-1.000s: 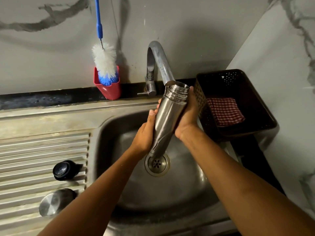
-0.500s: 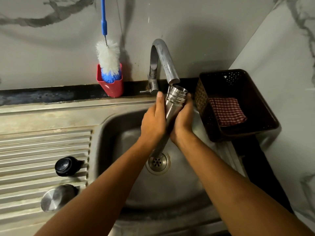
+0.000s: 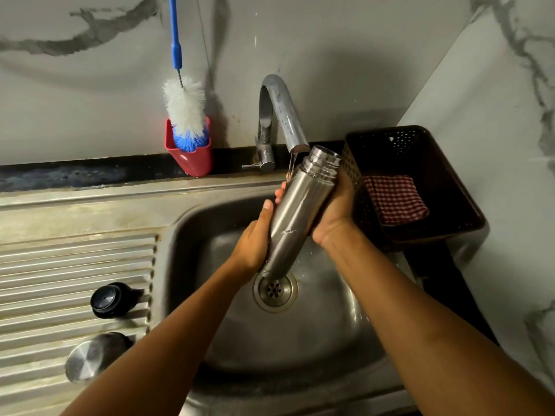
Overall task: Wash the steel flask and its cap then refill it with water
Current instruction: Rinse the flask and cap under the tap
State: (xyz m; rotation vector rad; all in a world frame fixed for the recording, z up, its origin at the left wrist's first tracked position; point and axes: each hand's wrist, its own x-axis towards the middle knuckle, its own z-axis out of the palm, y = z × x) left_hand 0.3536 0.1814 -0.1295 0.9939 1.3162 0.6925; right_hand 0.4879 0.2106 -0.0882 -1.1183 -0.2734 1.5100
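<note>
The steel flask [image 3: 300, 208] is held tilted over the sink basin [image 3: 315, 334], open mouth up and to the right, just beside the tap spout [image 3: 285, 115]. A thin stream of water runs from the spout onto the flask's shoulder. My right hand [image 3: 335, 214] grips the upper body from behind, fingertips showing at the left. My left hand [image 3: 255, 238] is wrapped round the lower half, thumb along the side. The black inner stopper [image 3: 109, 300] and the steel outer cap [image 3: 90, 354] lie on the ribbed drainboard at the left.
A bottle brush [image 3: 184, 109] with a blue handle stands in a red holder [image 3: 192, 157] against the marble wall. A dark perforated basket [image 3: 420, 163] holding a red checked cloth [image 3: 395, 198] sits right of the tap. The drain [image 3: 274, 291] lies below the flask.
My left hand has slid down from the flask's neck to its lower half. The flask's mouth has shifted right, out from under the spout, and the water now hits its shoulder.
</note>
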